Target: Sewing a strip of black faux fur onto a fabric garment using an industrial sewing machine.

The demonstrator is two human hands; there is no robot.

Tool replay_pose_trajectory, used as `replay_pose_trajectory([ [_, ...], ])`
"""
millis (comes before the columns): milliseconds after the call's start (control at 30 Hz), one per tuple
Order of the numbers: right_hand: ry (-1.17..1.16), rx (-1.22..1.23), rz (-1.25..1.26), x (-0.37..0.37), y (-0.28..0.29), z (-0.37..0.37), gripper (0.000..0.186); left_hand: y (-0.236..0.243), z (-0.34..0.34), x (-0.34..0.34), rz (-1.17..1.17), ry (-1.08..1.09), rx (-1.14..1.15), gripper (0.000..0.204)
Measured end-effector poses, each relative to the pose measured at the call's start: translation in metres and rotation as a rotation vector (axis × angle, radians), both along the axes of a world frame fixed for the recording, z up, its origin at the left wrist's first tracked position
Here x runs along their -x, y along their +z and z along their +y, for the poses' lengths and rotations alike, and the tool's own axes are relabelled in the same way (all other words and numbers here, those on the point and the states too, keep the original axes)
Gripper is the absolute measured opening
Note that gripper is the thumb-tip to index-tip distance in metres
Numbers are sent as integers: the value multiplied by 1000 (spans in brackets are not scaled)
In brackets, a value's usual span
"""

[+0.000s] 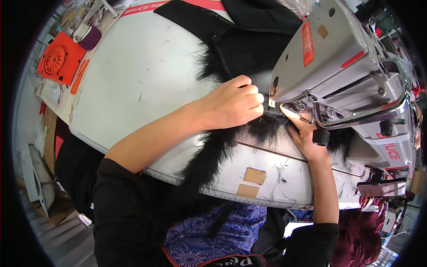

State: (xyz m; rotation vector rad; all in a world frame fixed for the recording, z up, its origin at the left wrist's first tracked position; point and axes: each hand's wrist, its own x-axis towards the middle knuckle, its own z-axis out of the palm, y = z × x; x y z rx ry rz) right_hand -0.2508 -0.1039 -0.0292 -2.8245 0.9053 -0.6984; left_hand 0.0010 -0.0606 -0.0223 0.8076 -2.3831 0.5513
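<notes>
Black fabric [251, 49] with a black fur trim [209, 155], lying at the needle end of a grey industrial sewing machine [333, 58]. The fabric spreads leftward and away from the person beyond the sewing machine's head; the trim hangs over the near edge of the tabletop [133, 75], left of the sewing machine, and more fur shows beneath its arm. The left hand [235, 102], just left of the sewing machine's needle area, is curled into a fist that grips the black fabric close to the trim. The right hand [307, 133] lies under the sewing machine's head, thumb extended toward the needle area and touching the work; its other fingers are partly hidden, so how far they close cannot be told. Nearer the person than the sewing machine, two tan patches [255, 175] mark the white surface. Far left of the sewing machine stand an orange device with a round grille [55, 60] and a purple spool [90, 38].
</notes>
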Motion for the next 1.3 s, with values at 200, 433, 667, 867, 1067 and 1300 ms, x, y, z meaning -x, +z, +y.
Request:
replay_pose_trajectory([
  [200, -22, 0, -101, 0, -5, 0, 16, -2, 0, 0, -4, -9, 73, 5],
  [433, -35, 71, -94, -1, -5, 1, 16, -2, 1, 3, -14, 41, 25, 4],
  [667, -18, -37, -129, -5, 3, 4, 15, -5, 2, 2, 22, 57, 70, 1],
  [867, -30, 19, 114, 1, 7, 4, 49, -4, 3, 2, -5, 102, 75, 3],
  [1067, -38, 32, 114, 1, 7, 5, 51, 3, 7, 2, 10, 144, -189, 4],
  [1300, -60, 21, 48, -11, 12, 13, 54, 2, 9, 3, 100, 121, -133, 13],
])
